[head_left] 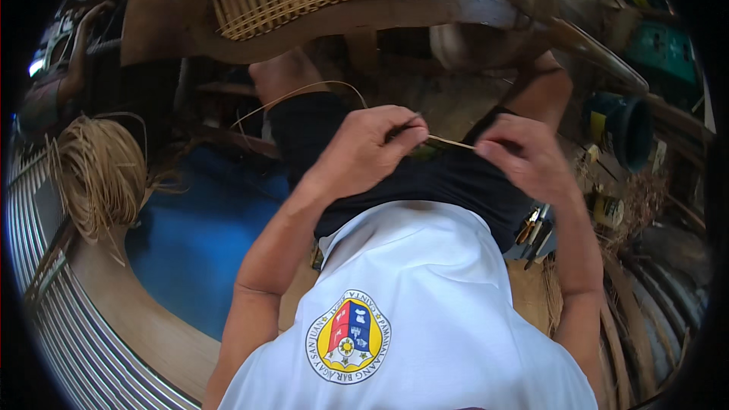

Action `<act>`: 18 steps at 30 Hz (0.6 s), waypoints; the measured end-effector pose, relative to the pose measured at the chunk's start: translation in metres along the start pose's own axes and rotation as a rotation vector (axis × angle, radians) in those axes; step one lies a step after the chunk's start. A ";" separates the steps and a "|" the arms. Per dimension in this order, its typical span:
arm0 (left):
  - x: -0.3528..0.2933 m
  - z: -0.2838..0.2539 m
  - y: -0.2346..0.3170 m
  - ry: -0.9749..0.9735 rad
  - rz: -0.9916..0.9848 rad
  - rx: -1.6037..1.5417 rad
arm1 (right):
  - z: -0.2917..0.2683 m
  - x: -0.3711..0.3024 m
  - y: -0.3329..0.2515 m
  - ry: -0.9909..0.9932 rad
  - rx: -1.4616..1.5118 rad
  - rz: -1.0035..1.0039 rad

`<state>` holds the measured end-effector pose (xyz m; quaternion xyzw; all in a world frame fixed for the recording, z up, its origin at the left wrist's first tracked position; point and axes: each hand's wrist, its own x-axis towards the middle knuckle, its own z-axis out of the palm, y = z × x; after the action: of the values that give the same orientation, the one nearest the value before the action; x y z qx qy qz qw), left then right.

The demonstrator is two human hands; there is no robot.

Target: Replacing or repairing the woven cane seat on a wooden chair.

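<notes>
Far left: coil (99,175) | Pinched in left hand (370,144), with fingers nearly closed: strip (452,142) | Stretched straight between hands, over shorts (425,188) | Likewise pinched in right hand (530,158), with fingers curled | Farther right: bucket (607,135)

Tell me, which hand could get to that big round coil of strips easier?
Probably the left hand: it's nearer the coil, over on the left side. The right hand is farther away. Both look busy, though, pinching a thin strip.
</notes>
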<state>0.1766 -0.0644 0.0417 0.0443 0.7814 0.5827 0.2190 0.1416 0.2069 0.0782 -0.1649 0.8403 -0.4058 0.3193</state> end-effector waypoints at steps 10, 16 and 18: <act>-0.052 -0.094 -0.034 0.205 -0.404 0.229 | -0.091 -0.049 0.038 0.134 -0.065 0.150; -0.074 -0.130 -0.066 0.381 -0.449 0.377 | -0.219 -0.123 0.135 0.328 -0.425 0.255; -0.069 -0.128 -0.068 0.360 -0.378 0.280 | -0.286 -0.181 0.202 0.357 -0.982 0.653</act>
<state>0.2008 -0.2227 0.0274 -0.1764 0.8749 0.4165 0.1732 0.0805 0.5927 0.1255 0.0438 0.9767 0.1262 0.1681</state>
